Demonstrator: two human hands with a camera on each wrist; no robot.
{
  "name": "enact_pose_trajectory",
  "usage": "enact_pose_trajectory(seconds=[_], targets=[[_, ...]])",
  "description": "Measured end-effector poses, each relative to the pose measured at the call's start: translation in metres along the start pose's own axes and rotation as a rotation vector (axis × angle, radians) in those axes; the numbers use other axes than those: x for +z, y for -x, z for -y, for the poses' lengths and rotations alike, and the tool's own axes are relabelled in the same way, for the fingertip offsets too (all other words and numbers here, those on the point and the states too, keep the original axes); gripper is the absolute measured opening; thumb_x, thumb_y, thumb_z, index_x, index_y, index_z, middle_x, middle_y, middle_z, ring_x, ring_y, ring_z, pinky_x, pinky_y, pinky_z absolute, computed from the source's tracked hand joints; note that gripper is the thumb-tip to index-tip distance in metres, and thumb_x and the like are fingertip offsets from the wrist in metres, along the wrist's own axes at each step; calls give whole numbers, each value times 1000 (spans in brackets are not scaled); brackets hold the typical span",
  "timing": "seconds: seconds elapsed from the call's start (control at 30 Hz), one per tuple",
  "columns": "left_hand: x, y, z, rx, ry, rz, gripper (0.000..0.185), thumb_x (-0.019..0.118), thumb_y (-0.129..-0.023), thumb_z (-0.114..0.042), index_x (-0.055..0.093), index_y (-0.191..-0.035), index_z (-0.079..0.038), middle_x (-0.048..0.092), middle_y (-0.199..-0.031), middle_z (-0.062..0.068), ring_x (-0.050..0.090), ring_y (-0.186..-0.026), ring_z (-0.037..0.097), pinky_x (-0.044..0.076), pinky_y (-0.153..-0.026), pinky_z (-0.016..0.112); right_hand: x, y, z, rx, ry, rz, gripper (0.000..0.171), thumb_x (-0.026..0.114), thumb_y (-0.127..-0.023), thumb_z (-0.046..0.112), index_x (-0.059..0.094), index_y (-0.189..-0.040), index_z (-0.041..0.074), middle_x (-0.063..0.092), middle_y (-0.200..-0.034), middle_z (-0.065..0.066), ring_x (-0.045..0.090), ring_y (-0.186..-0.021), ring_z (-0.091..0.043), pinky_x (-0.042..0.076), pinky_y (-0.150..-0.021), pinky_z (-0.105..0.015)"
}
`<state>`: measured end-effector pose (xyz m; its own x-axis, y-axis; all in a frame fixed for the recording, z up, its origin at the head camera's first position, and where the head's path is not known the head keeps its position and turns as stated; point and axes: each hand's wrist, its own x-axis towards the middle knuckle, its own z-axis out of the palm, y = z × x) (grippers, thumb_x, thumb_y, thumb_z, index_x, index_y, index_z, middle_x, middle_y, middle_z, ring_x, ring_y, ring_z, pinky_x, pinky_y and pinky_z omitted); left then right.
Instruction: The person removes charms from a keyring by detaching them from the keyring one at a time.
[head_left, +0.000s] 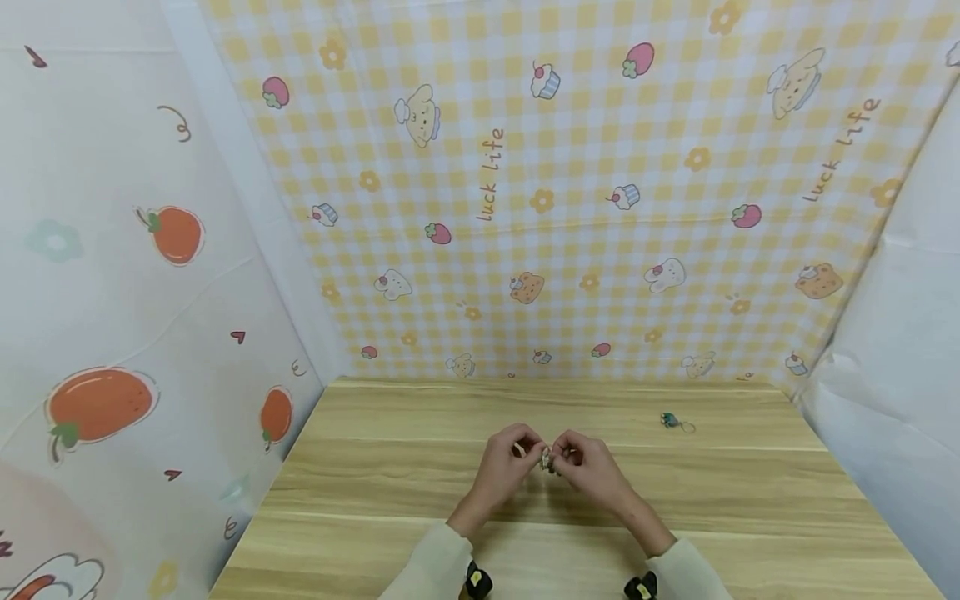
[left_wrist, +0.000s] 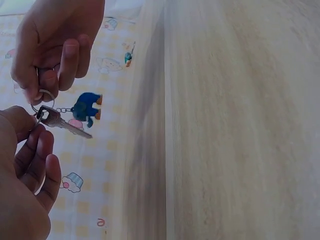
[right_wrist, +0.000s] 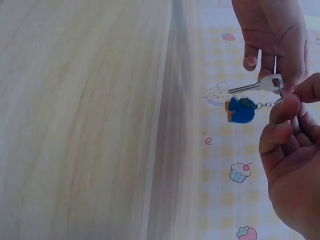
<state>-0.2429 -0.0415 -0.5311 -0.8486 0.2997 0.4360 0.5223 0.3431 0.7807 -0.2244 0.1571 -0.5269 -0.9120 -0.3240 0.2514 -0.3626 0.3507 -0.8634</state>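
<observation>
My left hand (head_left: 506, 467) and right hand (head_left: 596, 471) meet at the fingertips just above the wooden table. The right finger and thumb pinch a thin metal key ring (left_wrist: 46, 91), from which a short chain leads to a blue elephant charm (left_wrist: 87, 108). A silver key (left_wrist: 64, 124) sticks out from the left thumb and fingertips, which pinch it near its head, right by the ring. In the right wrist view the key (right_wrist: 256, 86) lies level above the hanging charm (right_wrist: 242, 112). Fingertips partly hide the ring.
Another keychain, with a small teal charm (head_left: 670, 420) and a ring, lies on the table (head_left: 390, 492) at the back right. A yellow checked cloth (head_left: 570, 250) hangs behind the table, and a white printed sheet (head_left: 135, 317) covers the left side.
</observation>
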Motion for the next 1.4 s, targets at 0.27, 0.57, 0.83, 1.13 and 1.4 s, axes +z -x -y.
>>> enact_pose_trajectory(seconds=[0.27, 0.57, 0.83, 1.13, 1.4], targets=[[0, -1, 0, 4, 4, 11, 8, 72, -101, -9, 76, -96, -14, 75, -94, 1, 63, -82, 3, 55, -68, 22, -1, 1, 0, -16, -27, 5, 10, 64, -101, 2, 64, -94, 8, 61, -73, 0, 44, -51, 1, 39, -46, -20], [3, -1, 1, 57, -18, -24, 10, 73, -99, -7, 76, -95, -15, 74, -92, 0, 63, -81, 4, 55, -67, 21, 2, -1, 0, 30, 27, -16, 5, 65, -102, 7, 64, -98, 10, 63, -87, -2, 52, -63, -3, 46, -57, -22], [2, 0, -2, 82, -30, -20, 8, 73, -101, -10, 76, -96, -16, 74, -93, -1, 63, -82, 4, 54, -67, 19, 5, -1, 1, 123, -22, -2, 17, 62, -108, 19, 67, -100, 4, 65, -80, -13, 49, -61, -4, 42, -56, -21], [3, 0, -2, 98, -51, -26, 8, 74, -100, -9, 75, -94, -15, 73, -91, -1, 61, -79, 2, 54, -67, 19, 4, -1, 3, 148, -89, -15, 9, 66, -104, 11, 64, -100, 3, 60, -76, -8, 44, -56, -4, 38, -52, -20], [2, 0, -5, 64, -63, -48, 10, 74, -99, -6, 74, -92, -13, 72, -90, 1, 61, -78, 3, 54, -66, 21, 3, 0, 4, 83, -69, -43, 7, 67, -102, 7, 65, -95, 7, 57, -78, -2, 46, -62, -4, 40, -56, -20]])
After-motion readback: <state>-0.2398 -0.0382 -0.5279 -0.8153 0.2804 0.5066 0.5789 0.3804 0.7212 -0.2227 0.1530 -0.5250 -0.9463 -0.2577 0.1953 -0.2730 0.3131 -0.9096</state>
